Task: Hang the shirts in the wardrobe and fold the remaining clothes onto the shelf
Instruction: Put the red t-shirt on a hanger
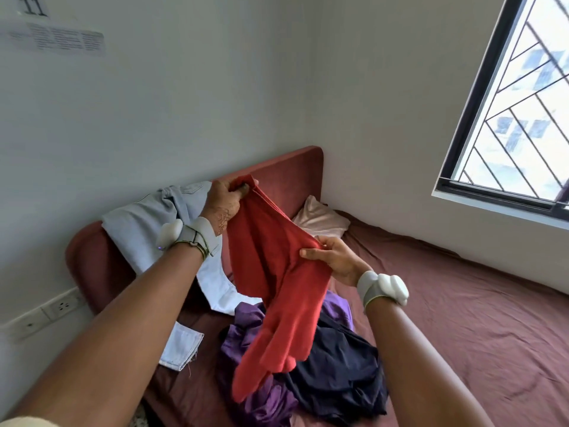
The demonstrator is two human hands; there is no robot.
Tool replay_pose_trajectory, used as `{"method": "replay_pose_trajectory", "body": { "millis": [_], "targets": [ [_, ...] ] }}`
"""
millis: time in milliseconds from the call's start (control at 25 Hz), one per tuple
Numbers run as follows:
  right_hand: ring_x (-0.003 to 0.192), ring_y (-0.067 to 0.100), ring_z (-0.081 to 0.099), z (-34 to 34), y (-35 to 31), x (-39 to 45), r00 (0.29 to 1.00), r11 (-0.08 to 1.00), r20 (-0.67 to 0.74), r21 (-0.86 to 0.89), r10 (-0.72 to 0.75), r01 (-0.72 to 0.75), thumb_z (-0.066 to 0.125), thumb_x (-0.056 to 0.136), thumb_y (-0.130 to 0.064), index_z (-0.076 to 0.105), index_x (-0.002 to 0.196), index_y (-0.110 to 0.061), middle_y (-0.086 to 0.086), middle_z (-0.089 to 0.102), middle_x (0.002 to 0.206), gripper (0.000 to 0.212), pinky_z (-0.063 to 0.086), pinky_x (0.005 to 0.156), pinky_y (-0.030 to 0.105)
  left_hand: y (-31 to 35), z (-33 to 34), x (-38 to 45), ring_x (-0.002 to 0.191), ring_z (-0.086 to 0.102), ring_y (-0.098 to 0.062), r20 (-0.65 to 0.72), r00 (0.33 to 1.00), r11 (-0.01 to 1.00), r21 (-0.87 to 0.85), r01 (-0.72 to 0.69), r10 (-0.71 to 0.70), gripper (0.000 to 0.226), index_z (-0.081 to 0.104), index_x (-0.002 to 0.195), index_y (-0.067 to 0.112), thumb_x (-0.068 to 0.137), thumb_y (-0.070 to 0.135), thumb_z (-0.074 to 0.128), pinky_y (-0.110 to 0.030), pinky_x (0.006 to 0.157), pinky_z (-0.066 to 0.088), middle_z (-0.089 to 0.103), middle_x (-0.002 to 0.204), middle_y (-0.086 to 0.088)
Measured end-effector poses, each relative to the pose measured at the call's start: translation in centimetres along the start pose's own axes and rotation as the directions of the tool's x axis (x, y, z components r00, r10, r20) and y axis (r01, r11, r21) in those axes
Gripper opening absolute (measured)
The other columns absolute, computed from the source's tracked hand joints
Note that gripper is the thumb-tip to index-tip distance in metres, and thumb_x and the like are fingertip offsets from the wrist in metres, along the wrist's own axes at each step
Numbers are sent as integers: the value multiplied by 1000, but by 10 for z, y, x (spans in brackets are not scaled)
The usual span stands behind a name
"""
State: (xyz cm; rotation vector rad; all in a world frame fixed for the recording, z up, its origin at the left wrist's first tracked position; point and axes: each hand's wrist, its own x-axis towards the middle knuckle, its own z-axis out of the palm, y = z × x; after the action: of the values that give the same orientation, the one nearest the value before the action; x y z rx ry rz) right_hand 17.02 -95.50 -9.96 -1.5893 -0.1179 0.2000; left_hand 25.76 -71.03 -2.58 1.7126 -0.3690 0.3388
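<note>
Red garment [271, 272], two hands: left hand [223, 200], right hand [332, 260]

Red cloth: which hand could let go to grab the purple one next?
Probably the right hand. It pinches the red cloth lower down, closer to the purple cloth on the bed. The left hand grips the top edge, holding it up.

Two hands are raised over the bed, the left hand [223, 198] and the right hand [334, 257], each wrist carrying one grey band with a white puck, two bands in all. One red knit garment [271, 272] hangs between them. On the maroon-sheeted bed [462, 303] lie one purple garment [246, 334], one dark navy garment [341, 365], one pale blue denim garment [144, 223], one white garment [215, 282] and one cream satin pillow [320, 220].
</note>
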Motion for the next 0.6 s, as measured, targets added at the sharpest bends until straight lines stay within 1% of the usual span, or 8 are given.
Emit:
{"method": "replay_pose_trajectory", "body": {
  "millis": [80,200,280,400,480,520,560,600],
  "targets": [
    [62,13,64,-6,-5,4,999,989,-46,-147,-19,12,79,74,-2,56,83,-13,5,67,77,27,56,59,26,-12,1,4,100,66,-20,-4,998,996,65,69,-68,26,74,86,32,91,15,54,-45,104,45,73,97,4],
    [75,15,62,-22,-12,9,976,925,-188,-377,-114,35,89,61,-9,60,93,-17,4,66,85,44,55,73,33,-15,10,6,105,63,-20,-102,989,979,164,122,-106,30,71,87,32,94,12,49,-41,103,44,71,101,3],
    [71,12,56,-35,-20,14,939,810,-278,-586,-202,1,92,57,-18,60,77,-21,-2,62,77,37,50,70,31,-13,22,-4,104,63,-19,-142,986,992,82,97,-85,28,72,94,26,93,7,51,-34,103,45,70,104,-1],
    [63,13,49,-59,-22,13,958,495,-284,-839,-44,-226,89,62,-26,57,63,-21,-4,54,67,32,38,59,26,-26,20,-12,98,59,-7,159,983,940,340,30,-89,29,71,111,20,82,20,74,-10,91,44,68,105,6],
    [79,24,59,-67,-17,10,950,134,-194,-964,245,-232,79,76,-28,69,86,-9,5,64,79,24,43,64,19,-34,13,-11,99,61,-10,466,788,659,745,-104,-403,34,72,103,27,71,35,82,-22,89,46,68,98,9],
    [91,27,63,-70,-16,12,930,-36,-191,-981,312,-190,70,84,-26,68,98,-5,10,67,91,26,45,72,21,-32,14,-10,98,63,-15,473,705,466,856,-225,-529,24,72,95,27,74,36,79,-28,86,48,69,93,6],
    [101,29,63,-68,-22,13,951,-110,-213,-975,225,-192,61,89,-23,66,103,-6,13,66,101,23,44,80,27,-29,21,-8,97,65,-21,412,741,323,906,-273,-530,15,71,94,24,81,32,72,-32,82,50,69,93,2],
    [106,31,63,-63,-36,16,958,-77,-282,-958,48,-278,56,90,-21,63,104,-12,13,65,105,19,45,82,32,-25,32,-2,96,66,-27,352,855,240,931,-276,-381,13,70,99,23,88,24,63,-36,77,51,69,96,-3]
  ]
}}
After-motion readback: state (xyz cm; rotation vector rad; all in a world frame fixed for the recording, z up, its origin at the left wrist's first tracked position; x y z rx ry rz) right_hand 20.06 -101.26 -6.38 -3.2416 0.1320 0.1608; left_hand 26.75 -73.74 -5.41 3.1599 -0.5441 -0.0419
